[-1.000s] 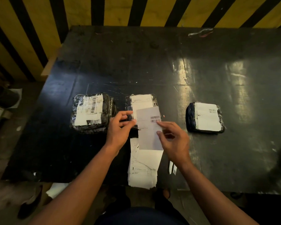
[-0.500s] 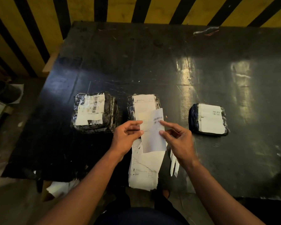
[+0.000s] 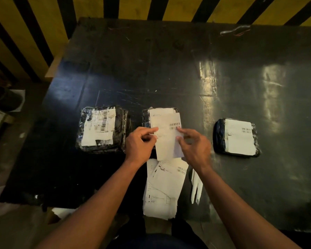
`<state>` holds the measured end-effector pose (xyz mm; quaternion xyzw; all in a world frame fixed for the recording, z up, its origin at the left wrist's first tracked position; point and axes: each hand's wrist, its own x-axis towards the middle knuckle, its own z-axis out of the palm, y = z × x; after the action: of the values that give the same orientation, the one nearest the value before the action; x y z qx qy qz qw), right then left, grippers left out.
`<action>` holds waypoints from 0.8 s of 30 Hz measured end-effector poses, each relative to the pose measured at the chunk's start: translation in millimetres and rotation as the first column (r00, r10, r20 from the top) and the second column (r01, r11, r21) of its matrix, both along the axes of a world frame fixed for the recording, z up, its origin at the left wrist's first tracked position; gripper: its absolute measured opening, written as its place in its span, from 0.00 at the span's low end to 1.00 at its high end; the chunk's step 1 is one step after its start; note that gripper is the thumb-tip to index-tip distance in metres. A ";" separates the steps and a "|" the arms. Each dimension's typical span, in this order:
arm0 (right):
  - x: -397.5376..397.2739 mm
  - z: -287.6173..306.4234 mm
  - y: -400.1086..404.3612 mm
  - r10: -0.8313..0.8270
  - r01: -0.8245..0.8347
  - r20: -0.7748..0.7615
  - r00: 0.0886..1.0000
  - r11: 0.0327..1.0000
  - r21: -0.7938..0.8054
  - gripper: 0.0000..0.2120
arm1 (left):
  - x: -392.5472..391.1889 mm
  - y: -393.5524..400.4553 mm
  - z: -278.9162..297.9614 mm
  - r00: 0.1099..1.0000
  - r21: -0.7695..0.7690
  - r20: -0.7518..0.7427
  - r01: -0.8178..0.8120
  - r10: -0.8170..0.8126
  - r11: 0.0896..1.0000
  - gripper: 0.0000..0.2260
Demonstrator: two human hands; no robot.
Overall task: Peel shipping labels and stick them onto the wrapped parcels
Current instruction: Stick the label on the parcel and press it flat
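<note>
Now both hands are pinching a shipping label (image 3: 166,139) above the middle parcel (image 3: 147,115): left hand (image 3: 140,144) fingers on its left edge, right hand (image 3: 194,146) fingers peeling its right edge.

Both hands, left hand (image 3: 139,143) and right hand (image 3: 194,147), pinch a label (image 3: 166,139) above the middle parcel (image 3: 145,115).

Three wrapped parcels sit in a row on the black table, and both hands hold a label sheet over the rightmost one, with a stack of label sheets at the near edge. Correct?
Not quite. In the head view, the left hand and right hand hold the label sheet over the middle parcel, not the rightmost parcel. The rest stands: three parcels in a row on the black table, with the stack of label sheets at the near edge.
</note>
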<state>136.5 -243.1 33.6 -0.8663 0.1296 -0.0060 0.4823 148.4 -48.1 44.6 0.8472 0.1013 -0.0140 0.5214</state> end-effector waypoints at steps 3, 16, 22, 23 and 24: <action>21.0 -2.3 1.2 0.016 -0.015 0.007 1.000 0.996 -0.093 0.13 | 19.8 1.7 -3.9 1.000 0.024 0.019 0.005 -0.006 1.000 0.14; 72.2 -24.4 14.6 0.111 -0.123 -0.074 0.991 0.977 -0.173 0.17 | 62.4 3.7 -24.7 0.997 0.138 -0.063 0.054 -0.046 0.989 0.19; 77.9 -32.6 16.7 0.148 -0.168 -0.096 0.984 0.954 -0.247 0.17 | 67.1 4.6 -33.5 0.993 0.170 -0.104 0.073 -0.056 0.983 0.20; 77.6 -32.6 16.6 0.155 -0.173 -0.090 0.984 0.951 -0.255 0.17 | 67.0 4.5 -34.2 0.993 0.171 -0.106 0.073 -0.055 0.983 0.20; 77.6 -32.4 16.8 0.160 -0.177 -0.086 0.983 0.949 -0.260 0.17 | 67.1 4.6 -35.1 0.993 0.171 -0.107 0.071 -0.053 0.983 0.20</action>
<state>214.1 -226.3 1.2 -0.9310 0.0682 0.0454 0.3556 215.5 -43.5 9.5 0.8905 0.1022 -0.0647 0.4385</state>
